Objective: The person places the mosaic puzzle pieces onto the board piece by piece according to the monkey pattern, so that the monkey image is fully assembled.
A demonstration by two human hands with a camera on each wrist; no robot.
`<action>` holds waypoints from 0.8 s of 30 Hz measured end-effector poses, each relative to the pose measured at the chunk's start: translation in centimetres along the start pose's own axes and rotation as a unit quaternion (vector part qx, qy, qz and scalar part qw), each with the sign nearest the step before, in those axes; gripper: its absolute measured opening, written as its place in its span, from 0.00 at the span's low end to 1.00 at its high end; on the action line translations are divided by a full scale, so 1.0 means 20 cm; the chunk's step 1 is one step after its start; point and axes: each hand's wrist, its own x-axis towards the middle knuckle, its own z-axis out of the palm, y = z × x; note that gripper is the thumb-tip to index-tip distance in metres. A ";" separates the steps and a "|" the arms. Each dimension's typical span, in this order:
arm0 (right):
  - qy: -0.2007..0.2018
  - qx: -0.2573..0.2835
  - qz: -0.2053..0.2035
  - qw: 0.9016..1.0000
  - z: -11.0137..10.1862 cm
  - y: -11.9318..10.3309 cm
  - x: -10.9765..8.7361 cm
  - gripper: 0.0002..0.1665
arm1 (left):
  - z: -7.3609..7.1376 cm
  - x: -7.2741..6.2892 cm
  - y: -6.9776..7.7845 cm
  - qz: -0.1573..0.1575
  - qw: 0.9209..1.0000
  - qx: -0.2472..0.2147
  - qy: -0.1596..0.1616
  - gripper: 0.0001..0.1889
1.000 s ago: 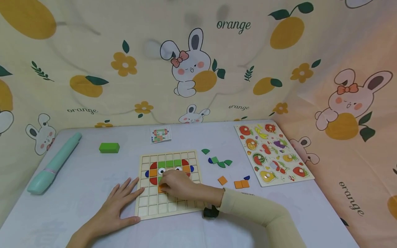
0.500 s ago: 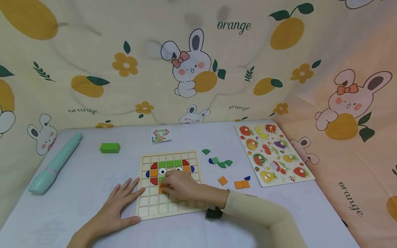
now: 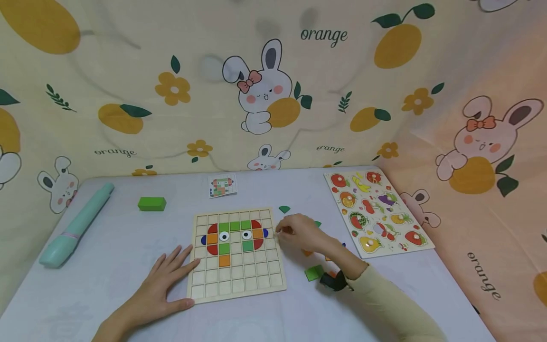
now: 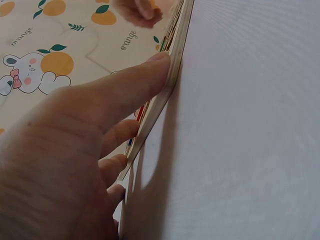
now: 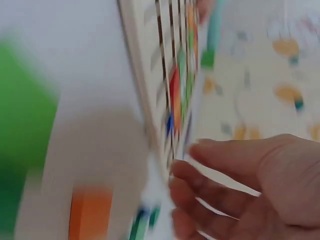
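Note:
A wooden grid board (image 3: 237,289) lies in the middle of the table, with red, green, orange and blue pieces and two eye pieces set in its cells. One orange square (image 3: 224,261) sits below the green piece on the left. My left hand (image 3: 164,287) rests at the board's left edge, fingers spread; in the left wrist view its thumb (image 4: 135,85) touches the board's side (image 4: 175,65). Just off the right edge, my right hand (image 3: 303,232) hovers with fingers loosely bent. Nothing shows between thumb and fingers of that hand (image 5: 240,185) in the right wrist view.
Loose pieces lie right of the board, partly hidden by my right hand, including a green quarter circle (image 3: 284,209). A green block (image 3: 314,273) is near my right wrist. Farther out are another green block (image 3: 151,204), a teal wand-like object (image 3: 77,225), a picture card (image 3: 222,186) and a fruit puzzle (image 3: 376,209).
My right hand has left the orange square in its cell and moved right, off the board toward the loose pieces. The left hand stays at the board's edge.

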 end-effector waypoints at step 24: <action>0.042 0.020 0.087 0.995 -0.13 0.41 -0.11 0.08 | 0.00 0.00 0.01 -0.012 1.000 -0.007 -0.008 0.43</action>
